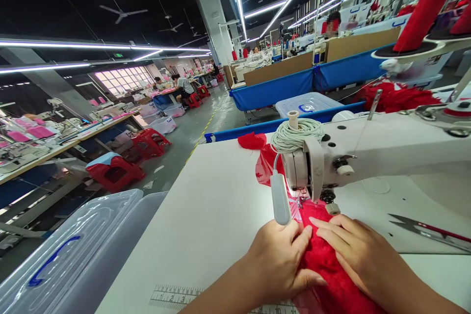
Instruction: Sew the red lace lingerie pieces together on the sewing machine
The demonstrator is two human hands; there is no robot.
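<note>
While red fabric (321, 255) runs from the white sewing machine (390, 142) to the frame's lower edge, right of centre, the left hand (277, 255) rests along the fabric's left side, thumb spread; whether it pinches cannot be told. Right hand (362, 250): laid flat, fingers extended. Scissors (419, 226): lower right.

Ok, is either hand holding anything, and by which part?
The left hand and right hand rest on the red fabric, in front of the sewing machine head; whether either pinches it is unclear.

It's a big sewing workshop, with a sewing machine (379, 140), a red thread spool (421, 20) and long bright lights (66, 45).
</note>
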